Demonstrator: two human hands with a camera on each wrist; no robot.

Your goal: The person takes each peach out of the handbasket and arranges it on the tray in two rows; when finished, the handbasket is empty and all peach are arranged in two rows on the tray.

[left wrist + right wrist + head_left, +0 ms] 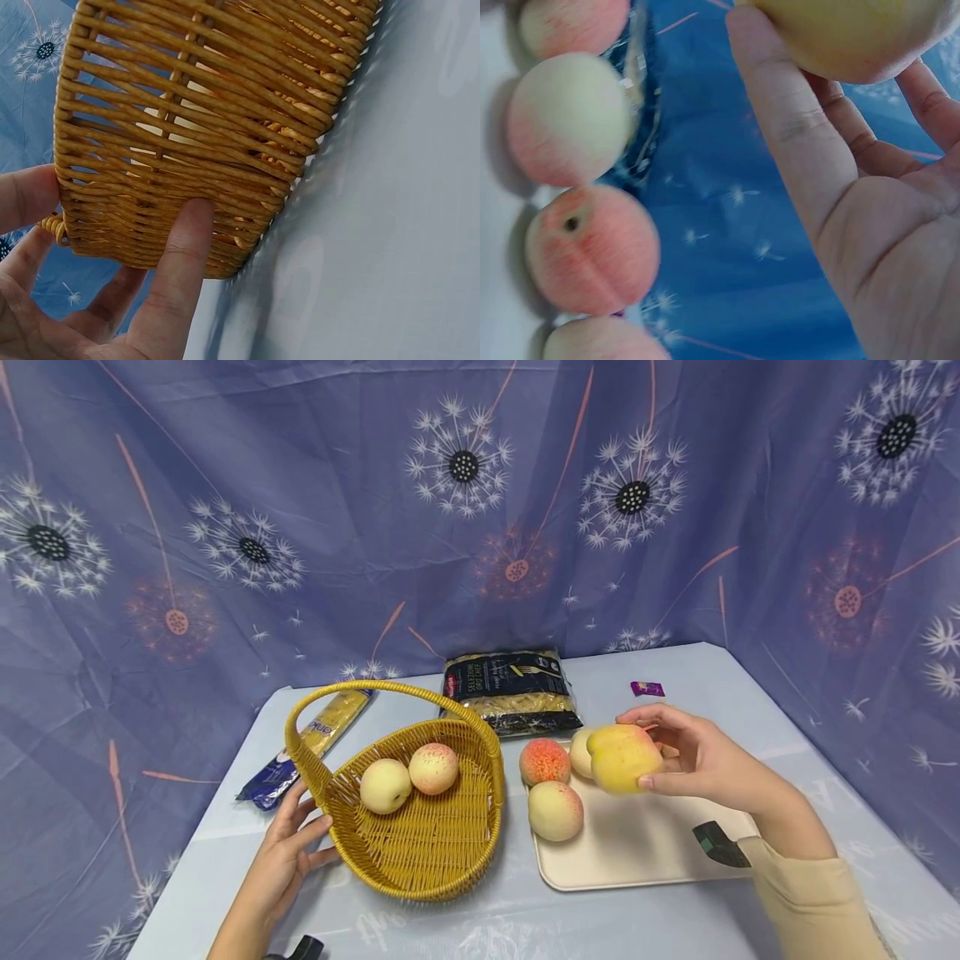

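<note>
The left hand (288,852) rests with fingers spread straight against the outer wall of the wicker basket (420,852), which holds two peaches (408,774); right of the basket, the right hand (705,760) grips a yellow peach (621,758) above the cream tray (645,852); three more peaches (555,785) lie on the tray's near-basket end.

The basket (420,827) is woven from glossy yellow strands, plastic by the look, ridged and rough along its wall (195,127). The peaches (555,810) are finished matt, with a velvety, faintly fuzzy skin (592,247). The tray (645,852) is seen as smooth, matt cream plastic. The table (675,927) is covered by a smooth sheet with a slight sheen. The backdrop (337,510) is made of creased printed cloth. The pasta bags (513,692) are wrapped in shiny crinkled film.
</note>
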